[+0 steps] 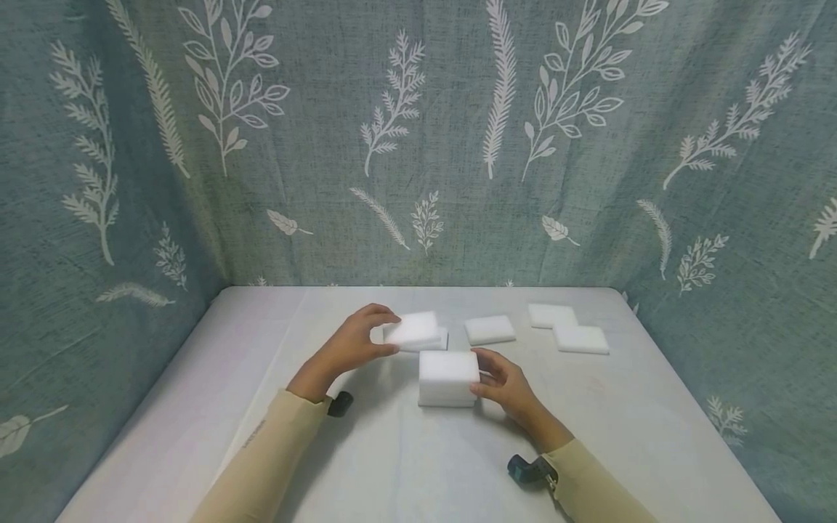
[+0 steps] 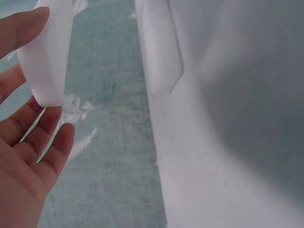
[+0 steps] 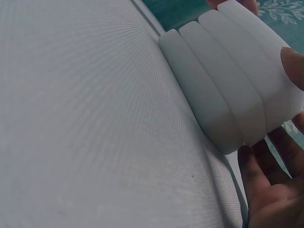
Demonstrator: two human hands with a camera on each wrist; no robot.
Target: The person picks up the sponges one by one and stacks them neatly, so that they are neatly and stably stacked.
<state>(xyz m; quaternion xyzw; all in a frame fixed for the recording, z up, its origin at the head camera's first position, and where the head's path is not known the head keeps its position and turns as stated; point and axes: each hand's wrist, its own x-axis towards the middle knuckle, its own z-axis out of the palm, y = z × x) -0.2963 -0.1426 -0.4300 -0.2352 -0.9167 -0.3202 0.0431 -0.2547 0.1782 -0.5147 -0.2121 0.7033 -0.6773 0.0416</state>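
My left hand (image 1: 356,341) pinches a white sponge (image 1: 412,328) between thumb and fingers. In the left wrist view that sponge (image 2: 50,57) is seen edge-on, off the table. Partly beneath it, in the head view, another white sponge (image 1: 444,339) lies on the table. Nearer to me stands a stack of several white sponges (image 1: 448,378), laid flat one on another. My right hand (image 1: 503,381) grips the stack's right end. In the right wrist view the thumb (image 3: 293,66) rests on one side of the stack (image 3: 213,80), with fingers around the other.
Behind the stack lies a single white sponge (image 1: 490,330). Farther right, one sponge (image 1: 551,315) touches or overlaps another sponge (image 1: 580,339). A white cloth covers the table (image 1: 366,465). Green leaf-patterned curtains (image 1: 451,145) close off the back and both sides.
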